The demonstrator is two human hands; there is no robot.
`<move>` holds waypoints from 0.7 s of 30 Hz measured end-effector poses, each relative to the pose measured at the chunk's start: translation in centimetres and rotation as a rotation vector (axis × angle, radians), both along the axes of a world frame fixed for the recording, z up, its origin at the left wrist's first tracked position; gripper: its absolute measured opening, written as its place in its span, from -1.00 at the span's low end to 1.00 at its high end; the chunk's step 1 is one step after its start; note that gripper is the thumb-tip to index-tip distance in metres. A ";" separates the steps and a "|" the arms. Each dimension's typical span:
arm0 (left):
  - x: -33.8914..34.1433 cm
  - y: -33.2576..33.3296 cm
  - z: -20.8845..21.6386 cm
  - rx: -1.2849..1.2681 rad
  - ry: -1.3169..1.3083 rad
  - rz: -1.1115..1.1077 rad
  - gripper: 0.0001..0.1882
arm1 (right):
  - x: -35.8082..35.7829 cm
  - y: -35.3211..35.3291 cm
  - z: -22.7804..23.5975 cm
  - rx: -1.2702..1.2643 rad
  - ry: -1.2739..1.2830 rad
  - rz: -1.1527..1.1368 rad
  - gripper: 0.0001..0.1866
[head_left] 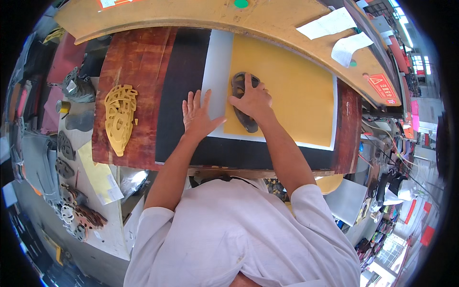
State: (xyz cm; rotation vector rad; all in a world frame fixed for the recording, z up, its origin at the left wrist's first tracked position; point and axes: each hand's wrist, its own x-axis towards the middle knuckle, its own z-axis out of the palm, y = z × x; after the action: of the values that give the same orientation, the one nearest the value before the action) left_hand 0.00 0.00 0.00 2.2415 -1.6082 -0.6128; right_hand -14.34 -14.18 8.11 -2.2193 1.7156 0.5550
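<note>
A dark, shoe-shaped cutting die stands on the left part of a yellow sheet. My right hand grips it from above, thumb on its left side and fingers over its far half. Under the yellow sheet, a white sheet shows along the left and near edges. With fingers spread, my left hand lies flat over the border of the white sheet and the black mat, left of the die and apart from it.
Yellow cut pieces are stacked on the red-brown board to the left. A wide tan machine beam spans the far side, with papers on it. A side table at the left holds more dies.
</note>
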 end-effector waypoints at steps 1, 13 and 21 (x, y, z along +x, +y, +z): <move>0.0 0.1 0.1 -0.007 0.001 0.003 0.18 | 0.0 0.0 0.2 0.009 -0.007 -0.004 0.24; 2.0 3.0 -0.5 -0.392 0.260 -0.014 -0.25 | -3.2 -0.4 -0.7 -0.103 -0.249 0.026 -0.03; 3.0 6.2 -0.7 -0.441 0.309 -0.114 -0.90 | -11.8 -3.9 -1.1 -0.180 -0.758 -0.208 -0.41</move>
State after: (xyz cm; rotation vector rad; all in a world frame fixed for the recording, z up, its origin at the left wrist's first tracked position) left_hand 3.00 6.18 -0.75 1.6614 -1.5403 -0.5375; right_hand -26.11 -18.05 7.06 -1.9370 1.5627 -0.4589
